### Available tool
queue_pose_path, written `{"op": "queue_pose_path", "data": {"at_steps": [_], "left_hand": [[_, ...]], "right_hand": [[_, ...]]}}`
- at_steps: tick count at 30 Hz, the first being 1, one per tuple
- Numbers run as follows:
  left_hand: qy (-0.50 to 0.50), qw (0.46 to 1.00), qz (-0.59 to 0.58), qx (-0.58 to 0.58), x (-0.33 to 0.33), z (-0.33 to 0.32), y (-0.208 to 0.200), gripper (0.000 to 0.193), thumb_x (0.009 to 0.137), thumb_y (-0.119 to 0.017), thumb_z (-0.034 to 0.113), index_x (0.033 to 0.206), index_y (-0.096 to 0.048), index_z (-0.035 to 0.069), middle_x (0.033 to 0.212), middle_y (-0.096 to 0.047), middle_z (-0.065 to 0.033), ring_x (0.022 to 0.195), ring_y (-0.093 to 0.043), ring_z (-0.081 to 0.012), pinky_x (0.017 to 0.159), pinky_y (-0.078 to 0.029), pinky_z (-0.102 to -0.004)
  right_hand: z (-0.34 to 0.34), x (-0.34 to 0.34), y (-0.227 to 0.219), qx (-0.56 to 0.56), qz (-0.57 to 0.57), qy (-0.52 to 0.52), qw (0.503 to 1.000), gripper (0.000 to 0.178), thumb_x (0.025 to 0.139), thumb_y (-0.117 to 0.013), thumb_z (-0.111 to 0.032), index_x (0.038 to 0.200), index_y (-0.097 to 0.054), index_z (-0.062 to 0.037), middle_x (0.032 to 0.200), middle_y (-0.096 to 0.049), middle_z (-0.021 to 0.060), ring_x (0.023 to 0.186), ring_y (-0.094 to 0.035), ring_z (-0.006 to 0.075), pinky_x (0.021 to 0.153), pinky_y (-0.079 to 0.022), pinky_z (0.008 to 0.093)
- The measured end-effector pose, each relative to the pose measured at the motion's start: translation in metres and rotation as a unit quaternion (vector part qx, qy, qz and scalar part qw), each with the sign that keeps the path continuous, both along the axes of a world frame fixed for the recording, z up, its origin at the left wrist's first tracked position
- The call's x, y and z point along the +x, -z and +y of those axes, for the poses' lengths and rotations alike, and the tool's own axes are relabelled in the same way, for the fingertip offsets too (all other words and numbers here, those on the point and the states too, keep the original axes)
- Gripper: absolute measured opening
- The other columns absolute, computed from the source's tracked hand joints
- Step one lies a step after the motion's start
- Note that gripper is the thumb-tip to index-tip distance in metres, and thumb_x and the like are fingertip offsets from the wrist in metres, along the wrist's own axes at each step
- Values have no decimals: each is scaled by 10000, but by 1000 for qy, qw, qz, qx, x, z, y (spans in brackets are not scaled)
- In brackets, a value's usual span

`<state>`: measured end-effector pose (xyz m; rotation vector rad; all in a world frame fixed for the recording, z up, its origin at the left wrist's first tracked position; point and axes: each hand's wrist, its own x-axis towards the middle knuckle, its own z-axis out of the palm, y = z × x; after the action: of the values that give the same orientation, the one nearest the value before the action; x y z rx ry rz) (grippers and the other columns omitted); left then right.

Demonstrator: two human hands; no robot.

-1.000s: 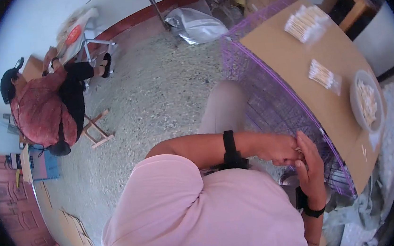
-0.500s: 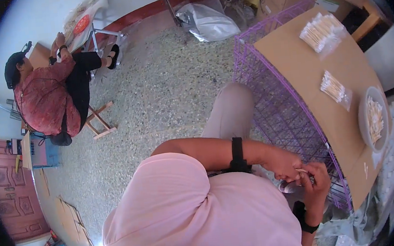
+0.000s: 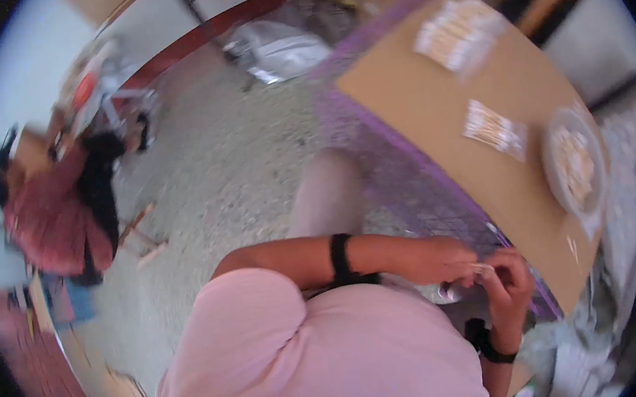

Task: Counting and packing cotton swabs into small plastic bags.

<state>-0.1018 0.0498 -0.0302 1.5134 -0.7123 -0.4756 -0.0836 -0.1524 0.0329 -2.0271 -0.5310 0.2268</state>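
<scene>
Close together in front of my body, by the near corner of the cardboard tabletop, both my hands are closed in a pinch. My left hand (image 3: 448, 259) reaches across from the left, and my right hand (image 3: 511, 278) comes up from below. Between their fingertips is a small pale bundle of what look like cotton swabs (image 3: 480, 268), blurred and partly covered by the fingers. Nearest to them on the cardboard (image 3: 399, 83) lie a couple of loose cotton swabs (image 3: 573, 249). A translucent bowl (image 3: 552, 164) of swabs stands just beyond.
Farther back on the cardboard lie a small bag of swabs (image 3: 494, 130) and a larger pile of bagged swabs (image 3: 455, 36). A purple wire cage (image 3: 406, 155) stands under it. At the left another person (image 3: 55, 212) sits bent over; a silvery sack (image 3: 281, 49) lies on the floor.
The whole view has swung, so the table and the other person appear farther left, with blur. My hands stay together at the small bundle.
</scene>
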Motion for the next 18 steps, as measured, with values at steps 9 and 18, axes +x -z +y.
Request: {"op": "queue_pose_path", "data": {"at_steps": [9,18], "left_hand": [[-43,998,-25,30,14,1,-39,306,1017,-383,259,1028,-544,-1,899,-581,-174,844,-586,-318,770,-464,-395],[-10,983,-46,180,41,-1,-77,271,959,-513,229,1109,-566,9,901,-602,-138,831,-604,-253,747,-477,-369]], "right_hand": [[2,17,-6,167,135,-38,976,158,810,-693,2,955,-633,-16,905,-589,77,759,-624,135,631,-500,229],[-22,35,-21,190,71,-49,978,60,829,-660,21,871,-634,-13,858,-614,70,749,-637,124,598,-497,227]]}}
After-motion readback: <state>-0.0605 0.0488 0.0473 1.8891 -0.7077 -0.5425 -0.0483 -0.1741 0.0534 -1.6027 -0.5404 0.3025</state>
